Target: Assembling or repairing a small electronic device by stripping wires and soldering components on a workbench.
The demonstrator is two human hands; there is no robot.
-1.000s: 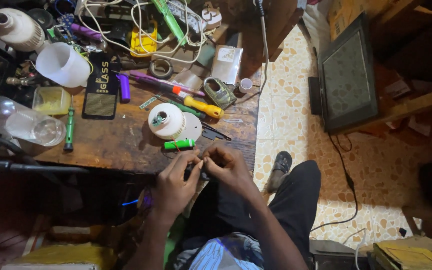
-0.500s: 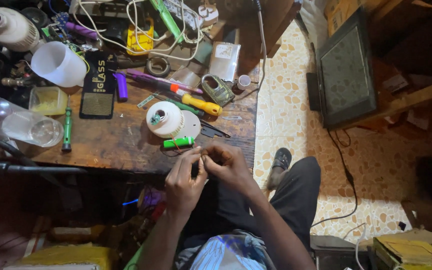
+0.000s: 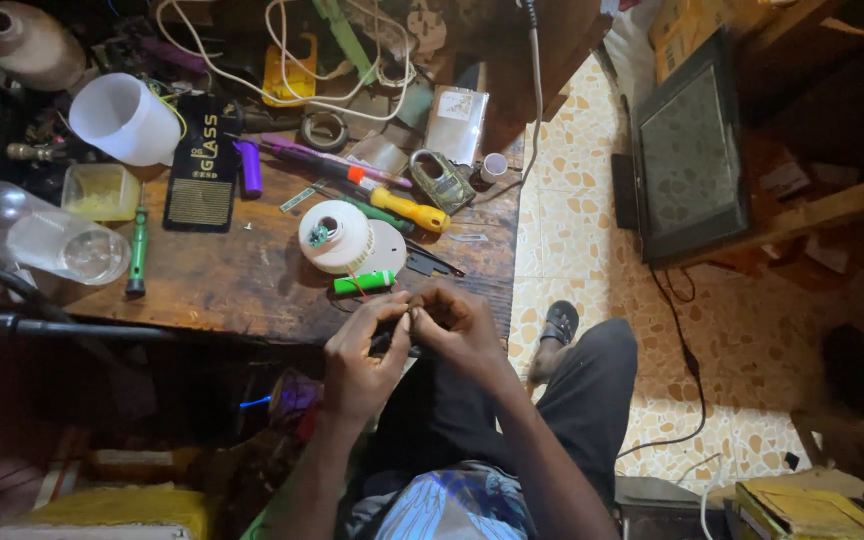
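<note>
Cluttered wooden workbench (image 3: 252, 290) edge: left hand (image 3: 362, 360) and right hand (image 3: 457, 325) together pinch a small dark object (image 3: 399, 335), mostly hidden by fingers, beside a green cylinder (image 3: 362, 283).

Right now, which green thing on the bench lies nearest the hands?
The short bright-green cylinder, lying at the bench edge just above the hands; the green screwdriver lies far off to the left.
</note>
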